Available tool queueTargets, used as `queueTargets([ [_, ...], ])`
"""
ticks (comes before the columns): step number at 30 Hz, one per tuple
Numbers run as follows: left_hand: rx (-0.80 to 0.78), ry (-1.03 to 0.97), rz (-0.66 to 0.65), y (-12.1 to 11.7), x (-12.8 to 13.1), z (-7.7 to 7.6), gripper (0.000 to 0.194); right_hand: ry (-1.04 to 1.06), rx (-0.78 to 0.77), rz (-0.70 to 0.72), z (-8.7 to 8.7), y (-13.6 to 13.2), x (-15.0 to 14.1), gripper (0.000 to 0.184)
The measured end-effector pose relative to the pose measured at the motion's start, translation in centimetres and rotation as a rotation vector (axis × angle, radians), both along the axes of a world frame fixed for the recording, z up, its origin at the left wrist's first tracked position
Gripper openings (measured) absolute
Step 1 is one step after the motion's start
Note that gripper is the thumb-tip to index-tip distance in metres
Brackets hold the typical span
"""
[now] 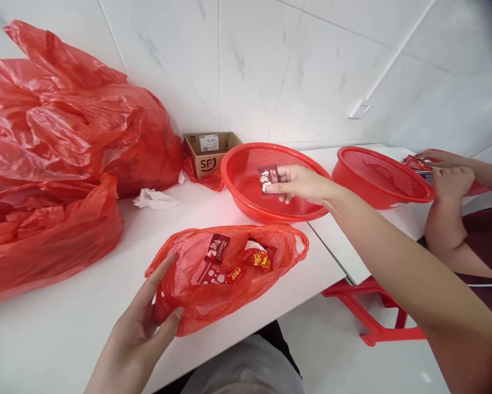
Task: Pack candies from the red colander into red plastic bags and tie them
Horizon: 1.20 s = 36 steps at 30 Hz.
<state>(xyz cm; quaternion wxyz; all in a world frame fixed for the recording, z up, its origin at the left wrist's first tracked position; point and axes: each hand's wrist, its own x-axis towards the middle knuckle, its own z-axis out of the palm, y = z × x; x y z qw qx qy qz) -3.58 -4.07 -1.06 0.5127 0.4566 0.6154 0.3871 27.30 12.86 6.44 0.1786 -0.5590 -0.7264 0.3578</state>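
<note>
My right hand [297,185] pinches a small dark-red packet [267,178] with pale lettering, held over a red perforated plastic basket [239,205]. On the white table nearer me lies a red plastic bag [213,306], its mouth spread. Inside it are a similar dark-red packet [217,249], a pink-and-red packet with round pictures [213,275], and a shiny red-and-yellow wrapped piece [260,259]. At the bag's left end is my left hand [141,323], thumb and fingers apart; the fingertips meet the plastic, but no grip on it shows.
Large full red bags [77,131] fill the left side. A small cardboard box [207,156] stands by the wall, with crumpled tissue [155,198] before it. Rightward are a second red basket [385,178], another person's hands [453,175] and a red stool [377,312].
</note>
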Motion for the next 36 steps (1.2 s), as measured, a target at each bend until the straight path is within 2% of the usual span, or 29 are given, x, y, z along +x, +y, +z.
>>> queueTargets([
  [2,0.024,-0.019,0.01,0.2,0.2,0.0,0.076,0.072,-0.048,0.107,1.0,-1.5,-1.3,0.042],
  [3,0.039,-0.032,0.014,0.3,0.2,-0.1,0.076,0.018,-0.029,0.119,1.3,-2.1,-1.9,0.046],
  [7,0.059,-0.061,0.005,0.6,-0.2,-0.7,0.08,-0.352,0.277,-0.087,1.0,-3.7,-2.0,0.053],
  [9,0.046,-0.057,0.023,0.6,-0.4,-0.9,0.082,-0.481,0.285,-0.101,-0.2,-4.9,-1.1,0.052],
  [11,0.028,-0.042,0.059,0.5,-0.5,-0.9,0.08,-0.542,0.269,-0.042,-2.2,-7.1,-0.4,0.046],
  [13,0.013,-0.019,0.088,0.4,-0.3,-0.9,0.077,-0.574,0.493,-0.073,-4.6,-9.7,-0.5,0.04],
  [16,0.002,-0.011,0.095,0.7,-0.1,-0.9,0.078,-0.534,0.648,-0.138,-7.9,-13.1,-1.8,0.038],
  [18,0.006,-0.001,0.092,1.0,0.0,-0.9,0.079,-0.485,0.657,-0.173,-9.2,-14.3,-2.9,0.037],
  [20,0.005,0.028,0.085,1.2,0.1,-0.9,0.079,-0.449,0.641,-0.201,-9.7,-14.6,-3.5,0.035],
  [24,-0.006,0.024,0.066,1.0,0.4,-0.6,0.078,-0.455,0.566,-0.214,-8.4,-13.4,-3.3,0.036],
  [30,0.035,0.025,0.063,0.8,0.2,-0.4,0.079,-0.41,0.337,-0.202,-3.6,-8.7,-2.0,0.043],
  [33,0.041,-0.005,0.021,0.6,-0.4,-0.5,0.079,-0.335,0.229,-0.069,-2.4,-4.8,-1.9,0.043],
  [36,0.032,-0.014,0.016,0.1,-0.5,-0.7,0.083,-0.375,0.136,0.108,-2.6,-0.8,-2.2,0.032],
])
